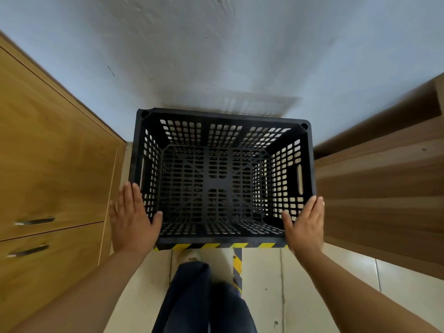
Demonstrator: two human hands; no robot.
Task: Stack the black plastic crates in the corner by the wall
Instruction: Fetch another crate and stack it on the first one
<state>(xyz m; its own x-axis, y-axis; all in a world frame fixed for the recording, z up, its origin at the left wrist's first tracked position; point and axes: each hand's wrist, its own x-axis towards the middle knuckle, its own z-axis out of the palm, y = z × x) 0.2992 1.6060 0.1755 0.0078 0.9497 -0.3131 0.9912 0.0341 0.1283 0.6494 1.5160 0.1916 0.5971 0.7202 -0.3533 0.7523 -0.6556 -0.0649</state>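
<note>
A black perforated plastic crate (222, 179) stands open side up against the pale wall, seen from straight above. Through its slotted bottom more black grid shows, so it seems to sit on another crate, though I cannot be sure. My left hand (134, 217) lies flat with fingers spread at the crate's near left corner, thumb over the rim. My right hand (305, 222) lies flat at the near right corner, thumb over the rim. Neither hand curls around the crate.
A wooden cabinet (48, 164) with two metal handles stands close on the left. Wooden shelving (384, 183) stands close on the right. Yellow-black hazard tape (237, 260) marks the tiled floor by my legs and shoe.
</note>
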